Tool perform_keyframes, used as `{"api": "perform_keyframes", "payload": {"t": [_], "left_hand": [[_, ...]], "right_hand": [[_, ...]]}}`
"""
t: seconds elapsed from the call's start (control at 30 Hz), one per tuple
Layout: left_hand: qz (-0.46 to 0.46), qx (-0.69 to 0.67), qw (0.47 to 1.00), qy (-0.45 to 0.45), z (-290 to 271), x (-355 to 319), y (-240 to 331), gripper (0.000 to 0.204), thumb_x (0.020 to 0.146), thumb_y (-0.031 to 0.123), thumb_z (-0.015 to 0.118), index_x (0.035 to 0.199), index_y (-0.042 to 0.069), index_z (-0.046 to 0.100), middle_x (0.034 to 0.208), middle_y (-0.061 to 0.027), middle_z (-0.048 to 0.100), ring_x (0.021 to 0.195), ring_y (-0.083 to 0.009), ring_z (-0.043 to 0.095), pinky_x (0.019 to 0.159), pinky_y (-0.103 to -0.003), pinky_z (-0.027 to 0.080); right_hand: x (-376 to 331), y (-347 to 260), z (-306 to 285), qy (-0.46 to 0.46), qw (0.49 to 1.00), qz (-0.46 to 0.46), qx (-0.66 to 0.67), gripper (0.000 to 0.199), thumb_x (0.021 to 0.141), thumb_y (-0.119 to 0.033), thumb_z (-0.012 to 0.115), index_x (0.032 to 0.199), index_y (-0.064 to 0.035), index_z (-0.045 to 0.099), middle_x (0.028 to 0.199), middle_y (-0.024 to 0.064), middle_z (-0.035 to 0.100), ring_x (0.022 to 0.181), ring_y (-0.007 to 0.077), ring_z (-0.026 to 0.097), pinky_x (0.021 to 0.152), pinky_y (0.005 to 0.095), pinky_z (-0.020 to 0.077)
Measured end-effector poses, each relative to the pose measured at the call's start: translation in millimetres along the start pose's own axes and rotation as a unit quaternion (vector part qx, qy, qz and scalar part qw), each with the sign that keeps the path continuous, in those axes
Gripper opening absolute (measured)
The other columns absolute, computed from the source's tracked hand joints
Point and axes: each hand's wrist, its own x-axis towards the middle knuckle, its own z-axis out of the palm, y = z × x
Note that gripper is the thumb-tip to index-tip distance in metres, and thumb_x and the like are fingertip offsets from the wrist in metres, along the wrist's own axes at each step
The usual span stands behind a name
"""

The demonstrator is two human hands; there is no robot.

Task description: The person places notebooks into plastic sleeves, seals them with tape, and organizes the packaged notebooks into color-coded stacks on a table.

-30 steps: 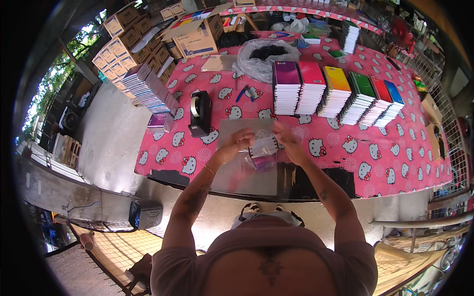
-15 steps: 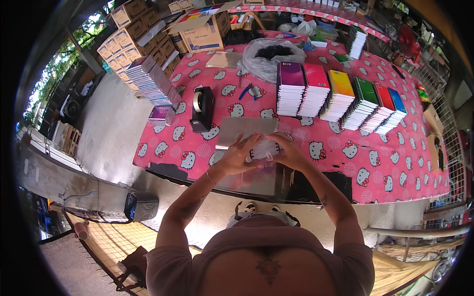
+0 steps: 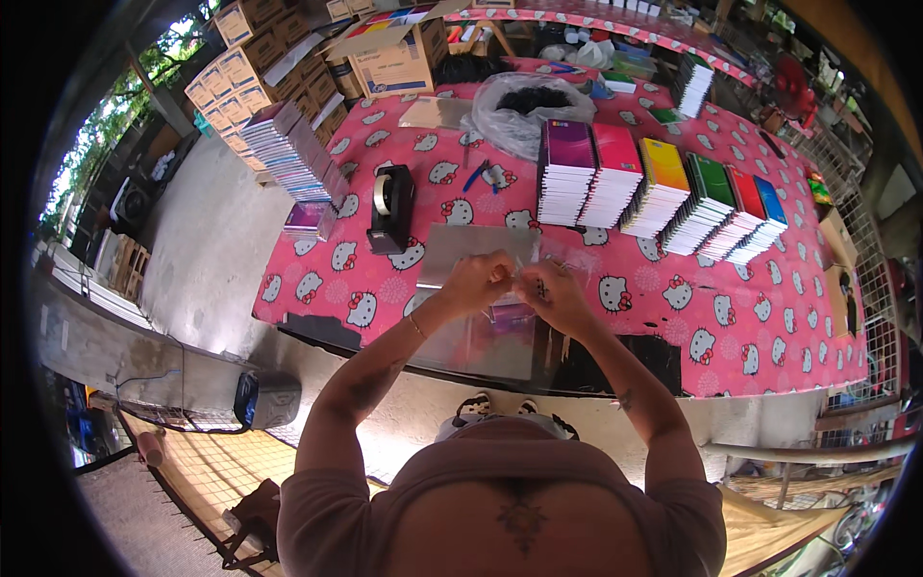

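My left hand (image 3: 479, 282) and my right hand (image 3: 558, 296) meet at the near part of the table, fingers closed in pinches. Between them they grip a thin clear plastic wrapper (image 3: 531, 252), its crumpled film showing above my fingers. Just below my hands a purple-covered notebook (image 3: 511, 314) shows partly, the rest hidden by my hands. Under it lie flat clear plastic sheets (image 3: 476, 348), reaching the table's near edge. A black tape dispenser (image 3: 392, 212) stands to the left of my hands, and blue-handled pliers (image 3: 475, 177) lie beyond them.
Stacks of spiral notebooks (image 3: 663, 178) in several colours stand to the right. At the left edge rises a tall stack of wrapped notebooks (image 3: 293, 159). A clear bag with black contents (image 3: 495, 130) and a cardboard box (image 3: 394, 62) sit farther back on the pink patterned table (image 3: 625, 370).
My hands have gone from spread fingers on the plastic to closed pinches, brought close together. The purple notebook beneath shows more now.
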Motion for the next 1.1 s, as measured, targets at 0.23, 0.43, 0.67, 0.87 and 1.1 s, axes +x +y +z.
{"api": "perform_keyframes", "payload": {"t": [0.23,0.43,0.67,0.87,1.1], "left_hand": [[-0.013,0.264,0.964,-0.012,10,15,15,0.033,0.075,0.022,0.080,0.100,0.007,0.063,0.089,-0.0128,0.070,0.081,-0.0263,0.070,0.072,-0.035,0.055],[-0.195,-0.213,0.952,-0.100,10,20,-65,0.040,0.078,0.013,0.078,0.114,0.006,0.060,0.096,-0.0106,0.065,0.090,-0.0168,0.064,0.075,-0.032,0.052],[-0.286,0.127,0.887,0.338,-143,-54,-223,0.033,0.084,0.030,0.076,0.104,0.005,0.068,0.082,-0.0043,0.067,0.068,-0.0135,0.058,0.062,-0.033,0.048],[-0.317,-0.326,0.816,0.358,-122,-52,-209,0.029,0.084,0.023,0.075,0.107,0.007,0.067,0.083,-0.0021,0.066,0.067,-0.0092,0.057,0.059,-0.027,0.043],[-0.253,0.179,0.911,0.273,-163,-108,-233,0.013,0.084,0.021,0.069,0.083,0.009,0.073,0.079,-0.0072,0.072,0.070,-0.0174,0.070,0.060,-0.034,0.054]], "right_hand": [[-3,10,10,0.050,0.996,0.066,0.017,0.041,0.083,-0.010,0.073,0.118,-0.0061,0.051,0.100,0.0117,0.061,0.099,0.0269,0.061,0.083,0.0392,0.0493],[-9,28,23,0.080,0.875,0.306,0.367,0.044,0.078,-0.002,0.073,0.117,-0.0061,0.053,0.114,0.0077,0.052,0.104,0.0184,0.054,0.085,0.0318,0.0487],[-4,15,42,0.086,0.929,0.243,0.266,0.022,0.082,-0.001,0.068,0.104,-0.0031,0.063,0.109,0.0050,0.048,0.101,0.0162,0.052,0.081,0.0283,0.0485],[-10,13,33,0.087,0.944,0.243,0.208,0.029,0.084,-0.001,0.063,0.113,-0.0064,0.068,0.109,0.0078,0.046,0.100,0.0188,0.050,0.080,0.0283,0.0473],[4,0,44,0.075,0.949,0.231,0.201,0.055,0.079,-0.002,0.065,0.133,-0.0120,0.057,0.113,0.0102,0.044,0.108,0.0246,0.046,0.096,0.0333,0.0406]]}}
